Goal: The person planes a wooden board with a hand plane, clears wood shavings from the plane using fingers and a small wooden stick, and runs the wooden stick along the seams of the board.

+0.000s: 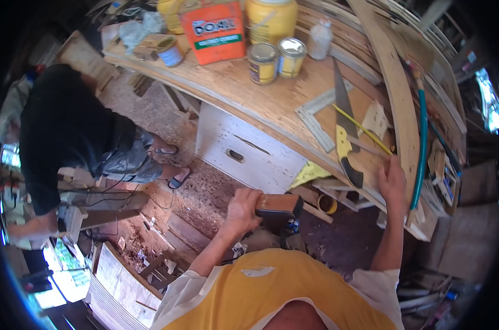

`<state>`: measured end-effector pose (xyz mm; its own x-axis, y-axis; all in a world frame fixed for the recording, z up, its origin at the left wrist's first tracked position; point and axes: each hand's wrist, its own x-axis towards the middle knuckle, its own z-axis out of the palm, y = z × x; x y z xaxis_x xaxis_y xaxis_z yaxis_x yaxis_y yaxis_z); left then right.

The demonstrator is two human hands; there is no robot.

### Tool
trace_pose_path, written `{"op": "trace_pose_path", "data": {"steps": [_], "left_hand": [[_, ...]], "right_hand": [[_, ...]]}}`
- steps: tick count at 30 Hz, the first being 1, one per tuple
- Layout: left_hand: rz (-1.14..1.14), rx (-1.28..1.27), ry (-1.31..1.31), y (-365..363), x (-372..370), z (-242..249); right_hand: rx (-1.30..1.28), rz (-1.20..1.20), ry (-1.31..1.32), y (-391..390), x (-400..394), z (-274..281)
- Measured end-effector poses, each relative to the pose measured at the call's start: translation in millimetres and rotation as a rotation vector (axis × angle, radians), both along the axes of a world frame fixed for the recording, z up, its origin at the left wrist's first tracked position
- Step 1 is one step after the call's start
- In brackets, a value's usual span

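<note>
My left hand [244, 210] is closed round the left end of a wooden block [279, 203] with dark sides, held in front of my body. My right hand [391, 179] is at the right front part of the workbench [271, 104], its fingers curled by the end of a yellow tape or folding rule [365, 130]; what it grips is too small to make out. Left of that hand, a handsaw [345, 118] with a yellow and black handle lies across the bench, its handle reaching the front edge. A metal square [315, 127] lies beside the saw.
Cans [263, 65], an orange cement tin [213, 34] and a white bottle [320, 39] stand at the back. A teal hose [421, 143] and long boards [390, 71] lie right. At left, a person [73, 132] bends over. Scraps litter the floor.
</note>
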<state>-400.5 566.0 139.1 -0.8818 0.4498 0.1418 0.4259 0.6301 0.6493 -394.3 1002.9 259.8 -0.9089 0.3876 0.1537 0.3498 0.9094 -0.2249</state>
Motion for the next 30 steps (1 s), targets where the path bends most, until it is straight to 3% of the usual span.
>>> {"op": "trace_pose_path", "data": {"steps": [6,8,13,17,23,30], "left_hand": [[0.119,0.053,-0.024,31,20,6],[0.188,0.079,-0.027,35,27,4],[0.285,0.099,-0.008,7,15,-8],[0.340,0.132,0.010,-38,-21,-14],[0.462,0.092,0.001,-149,-55,-5],[0.654,0.024,-0.096,-243,-61,-28]], "right_hand": [[-0.223,0.283,0.036,-28,-38,31],[-0.257,0.477,0.077,-56,-62,41],[-0.317,0.866,0.026,-181,-136,53],[-0.338,1.113,-0.050,-303,-227,25],[-0.380,0.999,-0.009,-455,-400,-32],[-0.299,0.786,0.090,-492,-496,-41]]}}
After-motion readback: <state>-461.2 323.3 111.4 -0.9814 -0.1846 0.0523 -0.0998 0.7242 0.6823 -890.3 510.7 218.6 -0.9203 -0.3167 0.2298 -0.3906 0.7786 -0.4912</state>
